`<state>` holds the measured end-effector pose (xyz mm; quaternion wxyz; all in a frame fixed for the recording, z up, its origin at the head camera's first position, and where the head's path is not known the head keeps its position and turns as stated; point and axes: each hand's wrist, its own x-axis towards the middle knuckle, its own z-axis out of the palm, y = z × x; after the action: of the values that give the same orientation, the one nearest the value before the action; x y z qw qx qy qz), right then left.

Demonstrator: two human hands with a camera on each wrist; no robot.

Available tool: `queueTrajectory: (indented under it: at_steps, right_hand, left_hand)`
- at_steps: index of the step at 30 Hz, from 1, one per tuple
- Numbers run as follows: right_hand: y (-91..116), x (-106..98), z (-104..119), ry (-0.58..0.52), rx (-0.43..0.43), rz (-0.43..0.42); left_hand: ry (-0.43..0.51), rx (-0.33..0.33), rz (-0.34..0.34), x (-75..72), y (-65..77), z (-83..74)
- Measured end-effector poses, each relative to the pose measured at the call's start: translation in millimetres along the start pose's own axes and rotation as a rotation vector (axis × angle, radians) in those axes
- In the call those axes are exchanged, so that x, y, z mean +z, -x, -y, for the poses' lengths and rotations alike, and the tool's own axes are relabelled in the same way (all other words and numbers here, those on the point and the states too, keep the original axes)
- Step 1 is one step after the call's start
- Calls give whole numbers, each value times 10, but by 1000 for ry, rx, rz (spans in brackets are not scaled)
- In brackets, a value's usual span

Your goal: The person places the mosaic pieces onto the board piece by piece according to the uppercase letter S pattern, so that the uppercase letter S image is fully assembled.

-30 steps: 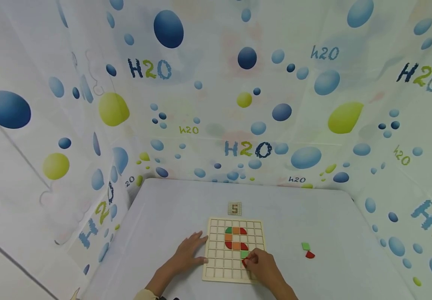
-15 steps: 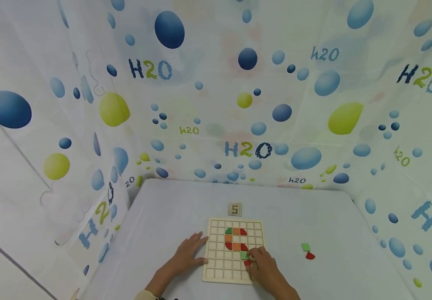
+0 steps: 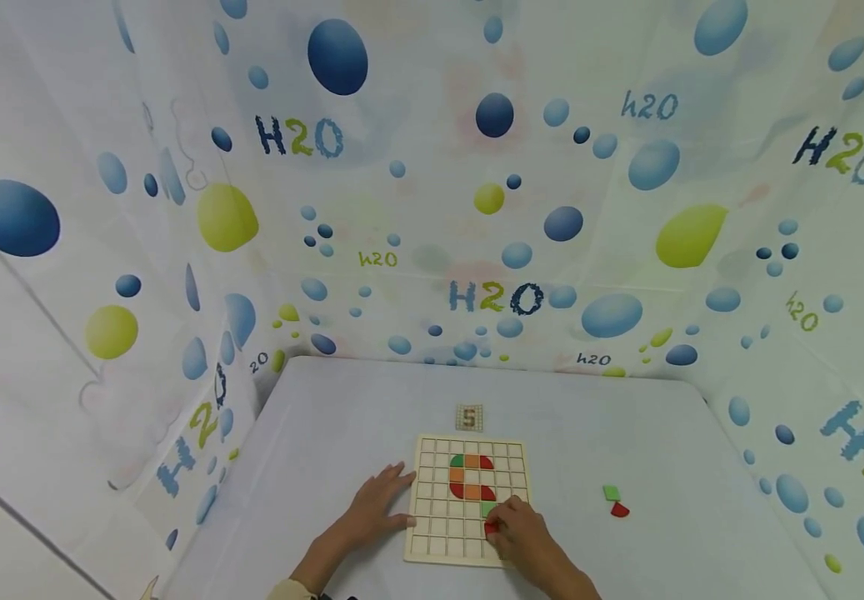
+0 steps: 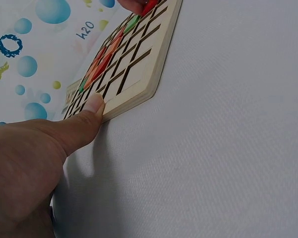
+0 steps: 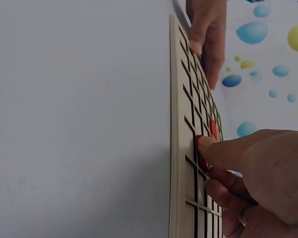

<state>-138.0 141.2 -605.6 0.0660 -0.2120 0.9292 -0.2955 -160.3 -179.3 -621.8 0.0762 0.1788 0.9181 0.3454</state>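
A light wooden grid board (image 3: 437,527) lies on the table, holding red, orange and green tiles in a curved figure. My right hand (image 3: 527,537) is over its lower right part, pinching a red rounded tile (image 3: 490,531) just below a light green square tile (image 3: 488,508). In the right wrist view, the thumb lies on that red tile (image 5: 202,161) with the other fingers curled beside it. My left hand (image 3: 375,502) rests at the board's left edge, fingers spread; its thumb touches the rim in the left wrist view.
A small card (image 3: 469,417) with an S-like figure on a grid lies behind the board. To the right, a loose green tile (image 3: 611,493) and a red quarter-round tile (image 3: 620,509) lie on the white table (image 3: 671,450). A bubble-printed curtain (image 3: 432,208) surrounds the table.
My right fingers shifted up off the red tile near the green square, then came back down to it. The red tile sits slightly lower than a second ago. My left hand stayed in place.
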Motion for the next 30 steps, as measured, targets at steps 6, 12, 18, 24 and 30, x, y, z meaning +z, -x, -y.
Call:
queueTrajectory:
  at_steps: [6, 12, 18, 24, 30]
  right_hand:
    - [0, 47, 43, 17, -34, -30]
    - [3, 29, 68, -4, -29, -20]
    - [13, -30, 61, -22, -39, 4]
    - [16, -32, 52, -27, -35, -1]
    - [22, -32, 67, -21, -65, -30]
  left_hand:
    - [-4, -8, 0, 4, -8, -16]
    - [-19, -32, 15, -11, -15, -34]
    - [-7, -10, -3, 8, -26, -3]
    - [10, -7, -26, 66, -39, 71]
    - [-13, 6, -21, 7, -1, -13]
